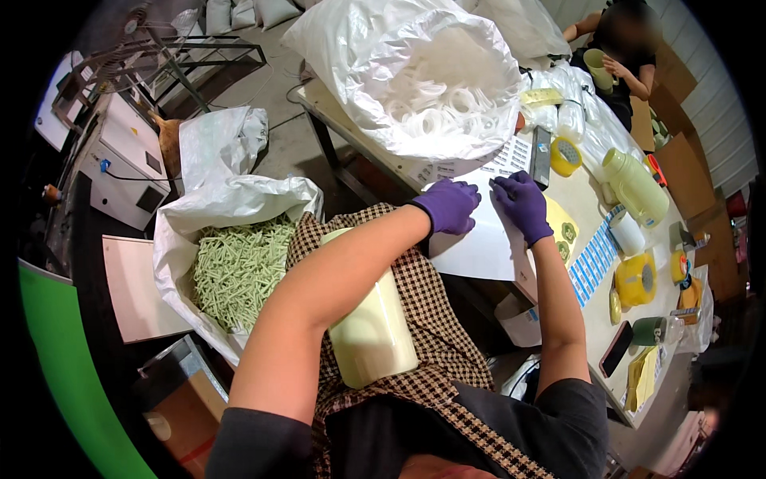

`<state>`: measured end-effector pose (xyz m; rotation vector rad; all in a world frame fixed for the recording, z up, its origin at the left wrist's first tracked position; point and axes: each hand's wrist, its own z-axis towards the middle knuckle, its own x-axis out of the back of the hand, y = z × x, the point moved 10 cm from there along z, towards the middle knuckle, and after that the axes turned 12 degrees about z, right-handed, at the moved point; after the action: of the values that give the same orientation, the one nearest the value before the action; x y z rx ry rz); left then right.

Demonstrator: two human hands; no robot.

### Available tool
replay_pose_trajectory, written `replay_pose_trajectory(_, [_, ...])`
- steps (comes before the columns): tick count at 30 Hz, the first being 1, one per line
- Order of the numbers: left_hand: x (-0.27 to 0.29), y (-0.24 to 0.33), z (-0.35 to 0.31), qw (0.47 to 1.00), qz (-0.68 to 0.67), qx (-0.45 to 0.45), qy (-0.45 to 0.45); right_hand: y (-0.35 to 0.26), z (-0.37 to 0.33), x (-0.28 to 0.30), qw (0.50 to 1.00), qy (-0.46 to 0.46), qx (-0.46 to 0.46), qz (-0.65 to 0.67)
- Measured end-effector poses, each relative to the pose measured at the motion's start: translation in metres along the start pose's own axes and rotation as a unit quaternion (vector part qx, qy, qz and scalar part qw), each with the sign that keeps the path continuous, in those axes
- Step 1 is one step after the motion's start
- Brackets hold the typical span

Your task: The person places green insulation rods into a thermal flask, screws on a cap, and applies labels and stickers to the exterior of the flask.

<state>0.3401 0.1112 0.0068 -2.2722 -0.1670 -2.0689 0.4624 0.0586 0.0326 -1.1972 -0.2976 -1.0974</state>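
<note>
A white sheet of labels (479,243), with rows of small dark-printed stickers toward its far end, lies over the near edge of the table in front of me. My left hand (452,207), in a purple glove, is closed with its bent fingertips at the sheet's left side. My right hand (523,207), gloved alike, pinches at the sheet from the right; whether a loose sticker is between its fingers is too small to tell. A pale green plastic container (372,339) lies in my lap on the checked apron (447,319), partly hidden by my left forearm.
A big white bag (343,56) of translucent rings (447,100) stands at the table's far side. Left, an open sack holds green sticks (239,271). Tape rolls (636,279), a pale green jug (636,188), blue label strips (594,259) and a phone (616,350) lie right. A person (618,56) holds a green container.
</note>
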Motion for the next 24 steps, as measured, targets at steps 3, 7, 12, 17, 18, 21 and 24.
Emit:
replay_pose_trajectory(3, [-0.005, -0.003, -0.001, 0.998, -0.063, -0.027, 0.015, 0.007, -0.001, -0.007, 0.999, -0.011, -0.014, -0.029])
replay_pose_trajectory(7, [-0.008, -0.007, 0.004, 0.995, -0.086, -0.041, 0.020, 0.012, 0.013, -0.013, 0.997, -0.019, -0.026, -0.075])
replay_pose_trajectory(12, [-0.011, -0.014, 0.010, 0.994, -0.089, -0.043, 0.042, 0.068, 0.038, -0.029, 0.993, -0.103, -0.032, -0.037])
replay_pose_trajectory(17, [0.012, -0.026, -0.015, 0.988, -0.155, -0.010, 0.012, 0.022, 0.018, 0.066, 0.898, 0.218, -0.091, 0.371])
replay_pose_trajectory(18, [0.031, -0.023, -0.025, 0.986, -0.166, 0.006, 0.029, -0.017, -0.003, 0.083, 0.933, 0.234, -0.049, 0.270])
replay_pose_trajectory(21, [0.106, -0.057, -0.135, 0.955, -0.249, 0.091, 0.135, -0.160, -0.059, 0.040, 0.986, 0.115, 0.110, 0.055])
replay_pose_trajectory(24, [0.133, -0.072, -0.239, 0.879, -0.327, 0.173, 0.301, -0.227, -0.126, -0.018, 0.988, 0.019, 0.133, 0.070])
